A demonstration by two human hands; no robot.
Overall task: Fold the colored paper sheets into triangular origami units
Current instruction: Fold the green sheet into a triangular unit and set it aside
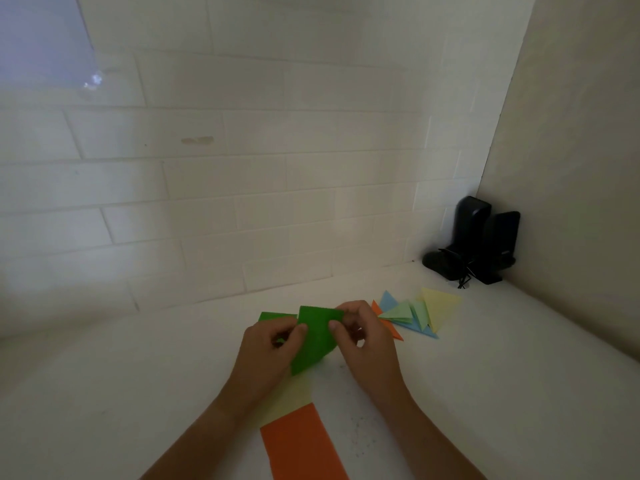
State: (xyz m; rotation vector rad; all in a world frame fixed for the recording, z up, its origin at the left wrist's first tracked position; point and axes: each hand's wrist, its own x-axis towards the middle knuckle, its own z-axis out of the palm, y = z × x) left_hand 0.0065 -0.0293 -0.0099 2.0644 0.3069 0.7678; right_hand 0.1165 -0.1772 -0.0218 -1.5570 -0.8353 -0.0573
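Head view of a white worktop (485, 375) set against a tiled wall (242, 168). Both hands hold a partly folded green sheet (317, 341) just above the worktop, near its middle. The left hand (268, 348) pinches the sheet's left edge, thumb on the near face and fingers curled behind. The right hand (365, 341) pinches the right edge in the same way, thumb tip on the near face near the top. The sheet tapers to a point at its lower end; its upper edge looks serrated. A second green piece (273, 317) shows behind the left hand; whether it belongs to the held sheet cannot be told.

Below the hands a pale yellow sheet (294, 393) lies flat on the worktop, partly covered by the left forearm, and an orange sheet (301, 445) lies nearer the viewer, its far edge meeting the yellow one.

To the right of the right hand lies a cluster of folded triangles (412, 317) in orange, blue, light green and yellow, overlapping one another. Two black objects (481, 240) stand upright in the far right corner, well apart from the paper.
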